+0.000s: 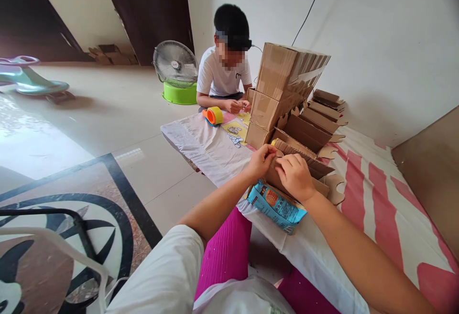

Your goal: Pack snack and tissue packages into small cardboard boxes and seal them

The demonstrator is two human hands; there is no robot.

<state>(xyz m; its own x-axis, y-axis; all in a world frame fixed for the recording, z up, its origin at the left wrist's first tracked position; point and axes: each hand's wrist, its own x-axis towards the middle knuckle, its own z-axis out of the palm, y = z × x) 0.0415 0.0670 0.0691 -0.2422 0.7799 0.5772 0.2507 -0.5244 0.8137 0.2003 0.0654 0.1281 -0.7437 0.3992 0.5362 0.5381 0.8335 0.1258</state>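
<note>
My left hand point(263, 162) and my right hand point(296, 176) meet over the front of a row of open cardboard boxes. Both sets of fingers are closed in a pinch, almost touching one another. Whatever lies between the fingertips is too small or too hidden to make out. Just behind them rise the flaps of an open cardboard box point(304, 158). Below my hands, a blue snack packet point(274, 206) with a biscuit picture leans at the near end of the row, close to my right wrist.
Taped cardboard boxes point(274, 75) are stacked beyond my hands on a cloth-covered table point(201, 137). A person in a white shirt point(224, 77) sits across, hands together. Tape rolls point(213, 115) lie at the table edge. A fan point(175, 63) stands on a green base behind.
</note>
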